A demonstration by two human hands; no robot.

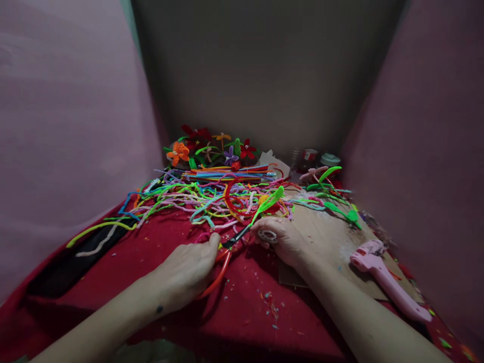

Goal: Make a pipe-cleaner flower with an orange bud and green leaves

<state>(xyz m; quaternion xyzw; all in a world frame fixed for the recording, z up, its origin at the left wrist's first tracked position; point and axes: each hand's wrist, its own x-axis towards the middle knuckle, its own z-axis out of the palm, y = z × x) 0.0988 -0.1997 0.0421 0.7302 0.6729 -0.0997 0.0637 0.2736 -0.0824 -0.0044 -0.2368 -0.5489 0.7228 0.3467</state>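
Note:
My left hand (189, 272) is closed on a pair of scissors (222, 269) with orange-red handles. Their dark blades point up and to the right, close to my right hand. In the fingers of my right hand (282, 237) is a bright green fuzzy pipe-cleaner leaf (270, 204), tilted up to the right. The blade tips meet or lie very near the lower end of this leaf; I cannot tell whether they touch. A white ring-shaped roll (267, 235) is also tucked in the right hand, partly hidden by its fingers.
Many coloured pipe cleaners (170, 199) spread over the red cloth (151, 262). Finished fuzzy flowers (178, 152) stand at the back. On the right, a pink glue gun (389, 282) lies on cardboard (325, 242), with green leaf pieces (344, 214) behind it. Pink walls flank both sides.

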